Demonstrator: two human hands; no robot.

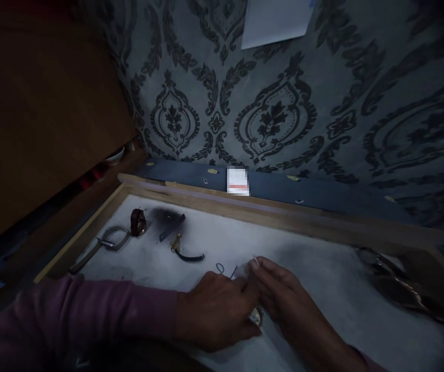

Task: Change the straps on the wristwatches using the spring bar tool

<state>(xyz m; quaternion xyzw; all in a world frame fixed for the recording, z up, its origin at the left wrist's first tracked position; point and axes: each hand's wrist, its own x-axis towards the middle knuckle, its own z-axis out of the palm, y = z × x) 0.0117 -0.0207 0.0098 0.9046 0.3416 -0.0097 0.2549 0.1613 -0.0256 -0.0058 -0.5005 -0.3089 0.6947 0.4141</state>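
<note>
Left hand (220,310) curled around a small watch (256,317), fingers closed at its edge, is close beside the right hand (284,287), whose fingertips pinch a thin bright piece (256,261) too small to identify, over a white, wood-edged counter (230,232). The watch sits between the hands; whether it rests on the surface cannot be told. It is likely light and stiff, with smooth glass that could slip or scratch, best gripped by its rim. Mostly hidden, it shows a round, gold-toned edge and a pale face. Beyond lies a dark strap (191,257).
</note>
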